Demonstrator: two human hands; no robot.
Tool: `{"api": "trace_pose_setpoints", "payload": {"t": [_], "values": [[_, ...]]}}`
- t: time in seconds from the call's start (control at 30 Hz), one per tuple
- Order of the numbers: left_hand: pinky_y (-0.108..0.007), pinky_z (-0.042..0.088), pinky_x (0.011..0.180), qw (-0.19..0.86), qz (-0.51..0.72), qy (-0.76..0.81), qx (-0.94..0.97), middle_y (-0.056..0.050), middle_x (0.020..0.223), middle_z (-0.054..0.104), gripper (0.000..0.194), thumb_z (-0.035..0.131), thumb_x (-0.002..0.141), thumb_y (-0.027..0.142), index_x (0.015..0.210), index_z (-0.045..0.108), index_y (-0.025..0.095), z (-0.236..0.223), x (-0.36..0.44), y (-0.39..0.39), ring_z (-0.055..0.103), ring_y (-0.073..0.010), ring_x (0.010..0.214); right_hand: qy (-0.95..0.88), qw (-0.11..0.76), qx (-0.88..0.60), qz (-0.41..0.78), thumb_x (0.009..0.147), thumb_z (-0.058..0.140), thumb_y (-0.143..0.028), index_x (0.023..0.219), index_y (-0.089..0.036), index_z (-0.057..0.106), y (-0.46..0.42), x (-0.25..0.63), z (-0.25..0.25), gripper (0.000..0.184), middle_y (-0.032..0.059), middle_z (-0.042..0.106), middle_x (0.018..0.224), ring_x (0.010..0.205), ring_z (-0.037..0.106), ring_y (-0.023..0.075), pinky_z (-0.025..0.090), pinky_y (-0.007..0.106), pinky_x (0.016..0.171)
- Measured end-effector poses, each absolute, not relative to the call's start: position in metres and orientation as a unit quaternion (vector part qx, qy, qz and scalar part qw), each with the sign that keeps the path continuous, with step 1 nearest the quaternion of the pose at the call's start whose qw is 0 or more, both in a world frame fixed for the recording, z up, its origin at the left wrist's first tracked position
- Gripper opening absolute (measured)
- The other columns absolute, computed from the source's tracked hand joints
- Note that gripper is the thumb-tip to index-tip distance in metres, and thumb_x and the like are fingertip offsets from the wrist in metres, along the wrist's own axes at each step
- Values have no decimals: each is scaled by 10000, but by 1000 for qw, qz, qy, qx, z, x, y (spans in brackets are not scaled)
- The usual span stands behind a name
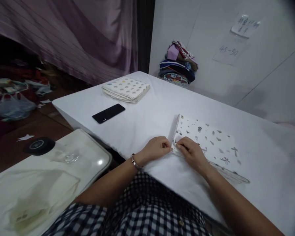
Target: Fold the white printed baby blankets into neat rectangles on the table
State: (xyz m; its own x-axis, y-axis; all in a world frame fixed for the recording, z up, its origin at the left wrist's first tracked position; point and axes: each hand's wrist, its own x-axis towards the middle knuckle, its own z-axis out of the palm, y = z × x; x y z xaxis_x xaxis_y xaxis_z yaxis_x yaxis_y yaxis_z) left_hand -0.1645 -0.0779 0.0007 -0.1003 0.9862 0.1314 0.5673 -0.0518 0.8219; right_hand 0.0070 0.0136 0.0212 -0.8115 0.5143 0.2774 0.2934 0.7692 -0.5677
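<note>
A folded white cloth (213, 139) with small printed plant and animal shapes lies on the white-covered table in front of me. My right hand (193, 153) is closed at its near left corner, thumb and fingers pinching the fabric. Just left of that corner, my left hand (156, 150) has its fingers curled, with the tips pressed together at the cloth's edge. What exactly lies between the left fingertips is small and partly hidden. Several layers show along the cloth's near edge.
Farther back lie another folded cloth (127, 88) with grey shapes and a black phone (109, 113). A stack of folded fabrics (178, 65) stands against the wall. At left, a lower white surface (88, 147) bears a round black object (39, 146) and clear plastic (41, 193).
</note>
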Motion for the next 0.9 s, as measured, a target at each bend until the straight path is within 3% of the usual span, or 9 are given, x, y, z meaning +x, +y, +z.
{"api": "trace_pose_setpoints", "payload": {"t": [0.23,0.43,0.63,0.9], "values": [[-230,416,650,284,393,634,602,6,774,626,117,566,764,277,741,642,191,0,-165,-78,539,-117,715,-952,197,-178,150,920,410,-226,908,-207,595,7,6,17,187,60,597,889,848,550,185,449,309,740],[-230,419,641,303,392,637,591,7,767,630,131,564,755,287,746,652,191,-1,-166,-78,542,-121,709,-968,161,-162,104,869,499,-264,965,-203,580,6,7,17,140,77,589,928,848,546,213,453,340,734],[-232,429,651,315,421,623,579,-2,773,645,155,527,773,260,756,658,177,-1,-169,-77,561,-118,705,-935,204,-208,203,896,449,-268,896,-225,571,10,9,11,129,45,597,877,834,550,190,448,324,728],[-244,431,665,282,416,630,592,-5,814,633,176,618,744,352,801,663,191,0,-166,-77,549,-126,731,-906,229,-228,274,896,465,-285,848,-222,563,10,9,10,127,18,569,823,791,537,169,419,303,709]]}}
